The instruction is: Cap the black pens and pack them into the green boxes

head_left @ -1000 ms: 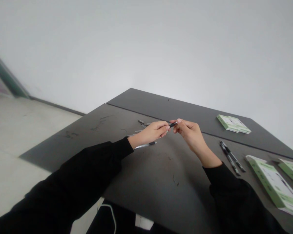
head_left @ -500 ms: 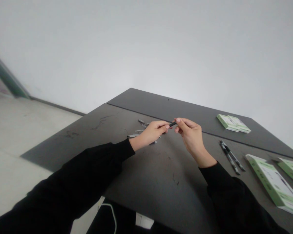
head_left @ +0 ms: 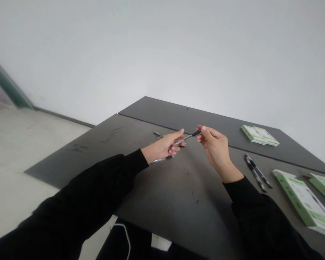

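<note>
A pen point(head_left: 187, 138) with a clear barrel and black grip is held slanted above the table between both hands. My right hand point(head_left: 213, 144) pinches its black front end between thumb and fingertips. At the other end, my left hand point(head_left: 166, 144) has its fingers curled loosely around the barrel, thumb raised; the pen's rear is hidden in that hand. Under and behind my left hand lie several loose pen parts point(head_left: 157, 134), mostly covered by it. One clear piece with a dark tip point(head_left: 162, 159) shows just below that hand.
Two pens point(head_left: 256, 171) lie side by side on the dark table point(head_left: 162, 202), right of my right forearm. Green-and-white boxes point(head_left: 304, 200) stand at the right edge, and more point(head_left: 260, 135) lie at the back right. A white wall point(head_left: 162, 54) rises behind the table.
My right hand has moved slightly right and up, away from my left hand, so more of the clear barrel shows. My left thumb has lifted, and its fingers have loosened.
</note>
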Available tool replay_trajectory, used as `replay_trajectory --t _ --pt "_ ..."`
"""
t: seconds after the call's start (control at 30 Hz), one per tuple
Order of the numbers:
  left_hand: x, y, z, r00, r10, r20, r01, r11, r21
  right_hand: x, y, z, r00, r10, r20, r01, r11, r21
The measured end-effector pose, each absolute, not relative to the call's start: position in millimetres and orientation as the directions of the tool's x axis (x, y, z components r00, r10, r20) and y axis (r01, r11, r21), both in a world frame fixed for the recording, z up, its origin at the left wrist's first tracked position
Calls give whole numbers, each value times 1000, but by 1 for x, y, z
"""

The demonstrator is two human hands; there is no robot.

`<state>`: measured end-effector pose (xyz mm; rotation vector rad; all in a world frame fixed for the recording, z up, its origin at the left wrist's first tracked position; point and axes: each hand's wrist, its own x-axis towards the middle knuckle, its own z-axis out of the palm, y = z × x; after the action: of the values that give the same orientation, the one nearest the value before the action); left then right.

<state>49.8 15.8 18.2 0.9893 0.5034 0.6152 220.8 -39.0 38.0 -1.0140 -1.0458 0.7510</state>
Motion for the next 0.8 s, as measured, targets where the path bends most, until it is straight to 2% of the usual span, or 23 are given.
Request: replay_trajectory --t 0.07,0.17,0.23,0.3,0.37,0.43,0.5,0.6,0.7,0.8 --pt "51 15 17 718 688 -102 -235 378 895 220 -39 37 347 881 323 -40 358 -933" --pt "53 13 15 611 791 17 -250 173 953 221 -39 38 346 884 313 -72 358 -931" --pt "53 11 16 549 835 35 -265 134 955 222 -39 38 344 884 317 -67 360 -930" --pt "52 11 18 575 818 -37 -283 241 928 223 -39 38 347 881 323 -47 360 -932" --pt "50 11 20 702 700 -131 -229 396 889 225 -38 38 360 878 316 -44 354 -934" --pt "47 12 20 799 584 -144 -156 434 887 226 -38 37 371 877 304 -49 346 -937" --pt "46 14 19 789 611 -67 -163 312 936 225 -37 36 386 872 302 -40 343 -939" --pt "48 16 14 632 765 124 -140 -45 989 221 -33 31 434 843 316 -7 354 -935" --pt "48 17 11 492 813 311 11 -363 932 218 -24 25 469 823 320 15 354 -935" --pt "42 25 14 417 814 405 84 -478 874 218 -7 24 399 860 319 31 335 -942"
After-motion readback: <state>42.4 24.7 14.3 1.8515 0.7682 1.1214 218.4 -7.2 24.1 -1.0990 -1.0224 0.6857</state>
